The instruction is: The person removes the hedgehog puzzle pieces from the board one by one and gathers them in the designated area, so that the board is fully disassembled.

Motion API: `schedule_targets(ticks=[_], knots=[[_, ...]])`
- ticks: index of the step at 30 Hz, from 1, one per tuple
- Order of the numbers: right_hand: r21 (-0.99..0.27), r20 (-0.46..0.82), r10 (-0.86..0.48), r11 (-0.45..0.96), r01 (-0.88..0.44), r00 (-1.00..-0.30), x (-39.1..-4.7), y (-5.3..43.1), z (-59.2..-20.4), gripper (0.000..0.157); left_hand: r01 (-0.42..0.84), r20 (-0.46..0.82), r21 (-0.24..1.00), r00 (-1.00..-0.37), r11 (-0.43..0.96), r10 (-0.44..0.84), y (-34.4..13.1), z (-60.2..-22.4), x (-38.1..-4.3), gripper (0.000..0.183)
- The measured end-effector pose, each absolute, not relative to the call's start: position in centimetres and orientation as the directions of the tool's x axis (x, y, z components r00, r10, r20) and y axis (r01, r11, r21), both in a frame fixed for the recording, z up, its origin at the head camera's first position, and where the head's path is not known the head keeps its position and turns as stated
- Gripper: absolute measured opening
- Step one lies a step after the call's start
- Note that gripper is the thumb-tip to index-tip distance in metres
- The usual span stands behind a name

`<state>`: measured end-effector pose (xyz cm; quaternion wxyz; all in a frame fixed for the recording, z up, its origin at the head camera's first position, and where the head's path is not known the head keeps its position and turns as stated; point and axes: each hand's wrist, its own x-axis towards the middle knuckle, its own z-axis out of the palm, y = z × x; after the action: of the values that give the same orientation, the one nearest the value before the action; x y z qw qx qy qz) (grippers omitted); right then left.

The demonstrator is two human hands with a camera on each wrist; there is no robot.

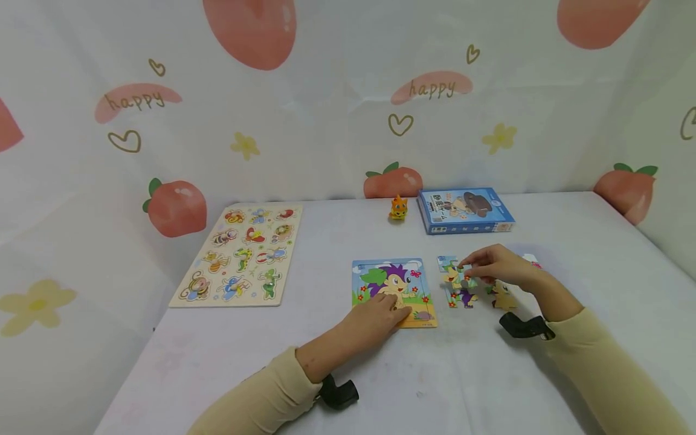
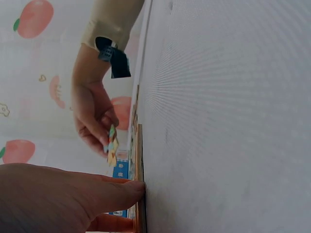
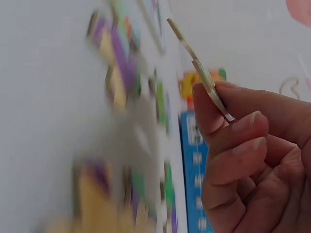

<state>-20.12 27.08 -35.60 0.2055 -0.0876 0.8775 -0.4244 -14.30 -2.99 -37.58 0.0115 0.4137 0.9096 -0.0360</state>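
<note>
My left hand (image 1: 375, 317) rests on the lower part of a square hedgehog puzzle (image 1: 386, 278), fingers lying over the picture. In the left wrist view, the thumb of that hand touches the edge of the thin puzzle board (image 2: 139, 165). My right hand (image 1: 505, 266) pinches a jigsaw piece (image 1: 452, 278) between thumb and fingers, over loose jigsaw pieces (image 1: 464, 298) to the right of the puzzle. Seen edge-on in the right wrist view, the held piece (image 3: 210, 85) looks like two thin parts joined in a line.
At the back stand a blue box (image 1: 467, 211) and a small orange and yellow toy figure (image 1: 399, 208). A wooden insect puzzle board (image 1: 239, 254) lies at the left. Another jigsaw piece (image 1: 502, 297) lies below my right hand. A printed cloth (image 1: 326, 121) hangs behind the table.
</note>
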Motion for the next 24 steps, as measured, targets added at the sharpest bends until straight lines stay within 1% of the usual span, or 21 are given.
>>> schedule_targets(ticks=[11,18,20,24], knots=[[-0.759,-0.288,-0.274,0.65,0.044,-0.918,-17.7,32.6,-35.7,0.046,0.76,-0.044,-0.063,-0.65,0.647,0.759,-3.0,-37.7,-14.4,0.036],[-0.733,-0.279,-0.209,0.677,0.067,-0.937,-16.3,36.0,-36.4,0.051,0.758,-0.049,-0.065,-0.652,0.649,0.757,-2.9,-37.7,-14.3,0.037],[-0.725,-0.272,-0.202,0.686,0.063,-0.941,-16.0,36.8,-36.5,0.051,0.756,-0.055,-0.061,-0.655,0.652,0.754,-2.9,-37.7,-14.3,0.037],[-0.733,-0.248,-0.194,0.678,0.053,-0.949,-15.6,38.0,-36.8,0.047,0.754,-0.056,-0.058,-0.657,0.654,0.752,-3.0,-37.7,-14.3,0.037]])
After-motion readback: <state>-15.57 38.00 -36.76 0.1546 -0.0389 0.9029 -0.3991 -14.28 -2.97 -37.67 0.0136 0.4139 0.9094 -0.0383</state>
